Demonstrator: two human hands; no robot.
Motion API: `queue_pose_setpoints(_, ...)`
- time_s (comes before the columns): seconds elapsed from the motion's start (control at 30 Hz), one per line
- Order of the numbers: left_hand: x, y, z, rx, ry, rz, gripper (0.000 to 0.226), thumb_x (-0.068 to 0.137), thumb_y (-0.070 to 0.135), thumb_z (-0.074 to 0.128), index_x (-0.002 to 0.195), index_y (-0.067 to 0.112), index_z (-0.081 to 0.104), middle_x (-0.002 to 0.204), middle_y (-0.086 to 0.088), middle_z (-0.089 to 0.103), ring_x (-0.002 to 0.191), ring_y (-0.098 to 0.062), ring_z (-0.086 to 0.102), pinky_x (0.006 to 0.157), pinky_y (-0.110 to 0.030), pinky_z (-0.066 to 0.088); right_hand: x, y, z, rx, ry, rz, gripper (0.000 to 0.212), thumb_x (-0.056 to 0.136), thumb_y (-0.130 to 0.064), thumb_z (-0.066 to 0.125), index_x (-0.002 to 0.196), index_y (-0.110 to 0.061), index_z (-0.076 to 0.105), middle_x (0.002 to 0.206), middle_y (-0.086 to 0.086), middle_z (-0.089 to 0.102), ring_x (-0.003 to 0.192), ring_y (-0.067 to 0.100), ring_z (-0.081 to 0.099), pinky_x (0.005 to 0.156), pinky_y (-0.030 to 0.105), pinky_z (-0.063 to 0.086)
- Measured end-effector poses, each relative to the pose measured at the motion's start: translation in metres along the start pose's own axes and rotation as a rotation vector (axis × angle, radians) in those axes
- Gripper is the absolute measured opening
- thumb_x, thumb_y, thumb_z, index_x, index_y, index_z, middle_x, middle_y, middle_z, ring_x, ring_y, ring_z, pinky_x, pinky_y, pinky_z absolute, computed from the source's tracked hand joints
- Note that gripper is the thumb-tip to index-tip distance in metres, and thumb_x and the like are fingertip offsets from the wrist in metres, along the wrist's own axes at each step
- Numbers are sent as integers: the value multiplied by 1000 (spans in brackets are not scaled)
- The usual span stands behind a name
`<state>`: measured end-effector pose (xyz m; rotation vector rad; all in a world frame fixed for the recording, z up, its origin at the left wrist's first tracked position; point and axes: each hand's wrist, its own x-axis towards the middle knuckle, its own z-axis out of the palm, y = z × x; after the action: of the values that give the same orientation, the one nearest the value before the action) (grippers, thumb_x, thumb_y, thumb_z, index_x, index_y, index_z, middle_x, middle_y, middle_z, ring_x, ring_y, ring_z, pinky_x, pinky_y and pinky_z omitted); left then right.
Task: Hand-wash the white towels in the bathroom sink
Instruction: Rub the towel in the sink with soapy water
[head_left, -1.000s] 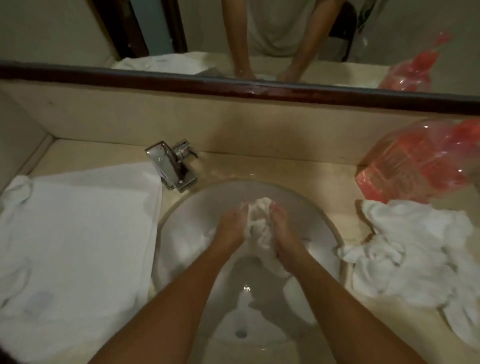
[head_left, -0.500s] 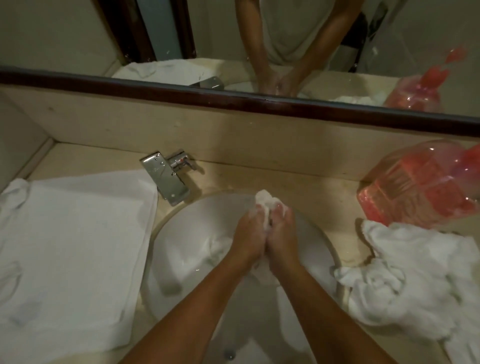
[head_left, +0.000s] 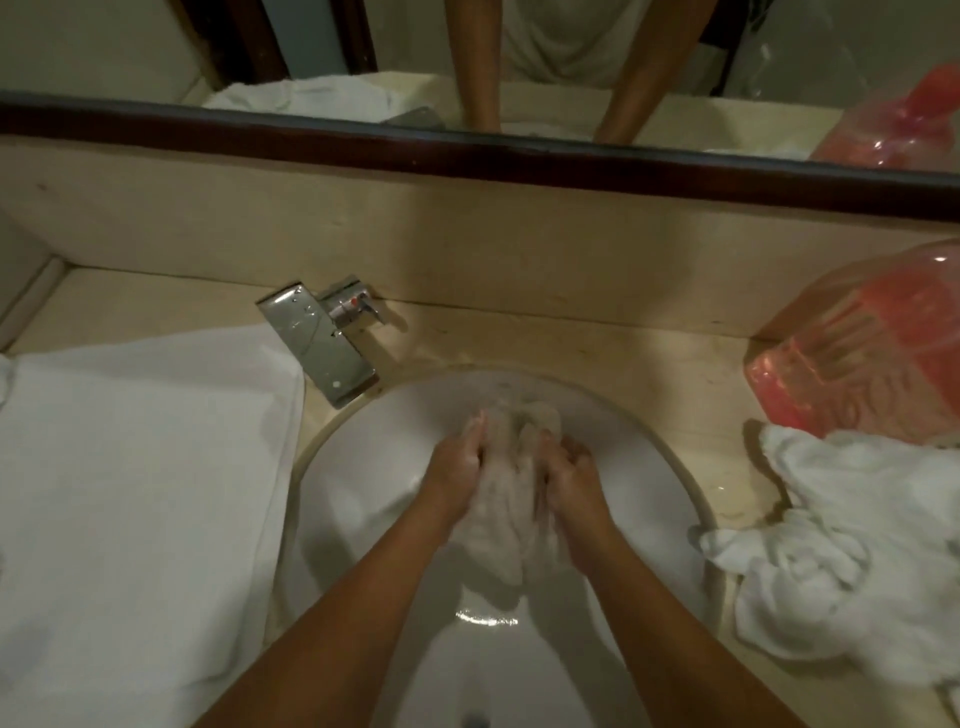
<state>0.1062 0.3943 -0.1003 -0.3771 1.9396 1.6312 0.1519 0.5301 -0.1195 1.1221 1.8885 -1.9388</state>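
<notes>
- The left hand (head_left: 460, 462) is gripping the wet towel (head_left: 511, 499) from its left side, and the fingers are curled into the cloth.
- The right hand (head_left: 571, 480) is gripping the same towel from its right side, with its fingers likewise clamped on the bunched fabric.
- The towel is lying directly between the two palms, inside the sink (head_left: 654, 467), in the far half of the bowl.
- The towel's long axis is running from the far rim toward the person. A wadded end is projecting beyond the fingertips, and a tail is trailing down the bowl toward the drain (head_left: 475, 721).
- Both hands are touching the towel, so neither is nearer. The left hand is sitting slightly farther forward.
- Judgement: the person is rubbing cloth against cloth, and the next stroke is likely depending on the palms sliding opposite ways along that axis.
- The sink is holding this towel and a shallow film of water (head_left: 485, 618). No stream is showing at the faucet (head_left: 317, 343).
- A flat towel (head_left: 140, 493) is lying on the counter (head_left: 571, 343) left of the bowl, and a crumpled towel heap (head_left: 857, 561) is lying on the right.
- A red plastic container (head_left: 872, 364) is standing behind that heap, and its contents cannot be determined.
</notes>
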Motion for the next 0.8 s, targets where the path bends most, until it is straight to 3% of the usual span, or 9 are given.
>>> queue_pose_setpoints(0.1, 15, -35, 8, 341, 48, 6, 59, 109, 55, 27, 124, 18, 71, 120, -7, 74, 109, -23, 66, 100, -40, 51, -7, 5, 7, -11, -5, 52, 44, 99, -59, 63, 129, -29, 49, 109, -3, 71, 91, 12, 71, 71, 18, 57)
queue_pose_setpoints(0.23, 31, -51, 25, 590, 137, -87, 68, 106, 59, 15, 138, 17, 59, 140, -11, 63, 130, -34, 55, 115, -46, 38, 20, 7, 23, -71, 39, 93, 60, 96, -60, 67, 137, -22, 44, 114, 1, 63, 107, 23, 64, 107, 42, 51)
queue_pose_setpoints(0.33, 28, -46, 33, 349, 233, -104, 73, 100, 72, 26, 133, 17, 61, 128, -10, 67, 125, -32, 58, 110, -44, 40, 27, 11, 28, -268, 24, 16, 39, 103, -44, 59, 121, -9, 64, 112, 14, 72, 102, 32, 70, 89, 38, 59)
queue_pose_setpoints(0.37, 22, -43, 32, 215, 249, -77, 71, 99, 73, 34, 130, 16, 63, 120, -6, 69, 118, -29, 62, 102, -40, 47, 22, 9, 22, -189, 52, -1, 33, 107, -39, 53, 113, -10, 69, 103, 13, 75, 96, 31, 72, 83, 34, 59)
queue_pose_setpoints(0.43, 14, -36, 23, -20, 273, -55, 50, 102, 57, 52, 117, 12, 67, 105, -2, 72, 103, -23, 69, 83, -30, 55, 12, 11, 6, 73, 90, 13, 43, 105, -51, 50, 113, -16, 74, 100, 8, 79, 96, 27, 76, 91, 36, 59)
queue_pose_setpoints(0.5, 13, -21, 16, -294, 174, -159, 57, 98, 60, 59, 117, 8, 71, 107, -11, 77, 103, -28, 72, 93, -40, 59, 1, 9, -11, 424, 3, 58, 57, 101, -60, 50, 125, -13, 73, 114, 14, 79, 106, 31, 77, 103, 46, 55)
queue_pose_setpoints(0.57, 6, -1, 16, -551, -58, -348, 82, 92, 76, 52, 126, 3, 70, 121, -19, 74, 121, -35, 66, 114, -47, 46, -14, -3, -17, 672, -100, 128, 64, 105, -58, 46, 132, -6, 70, 125, 22, 74, 113, 35, 74, 105, 50, 52)
queue_pose_setpoints(0.63, -1, 17, 25, -533, -198, -328, 96, 88, 84, 47, 129, 0, 68, 124, -21, 71, 126, -34, 62, 117, -44, 41, -26, -15, -18, 725, -199, 123, 72, 104, -62, 44, 137, -3, 67, 135, 27, 68, 123, 41, 68, 113, 55, 46)
queue_pose_setpoints(0.8, -27, 49, 24, -284, -45, -116, 65, 96, 69, 56, 111, 9, 77, 103, -13, 80, 96, -29, 77, 93, -46, 61, -49, -40, -47, 559, -165, -60, 64, 106, -56, 44, 138, -4, 65, 132, 24, 70, 123, 39, 69, 108, 54, 51)
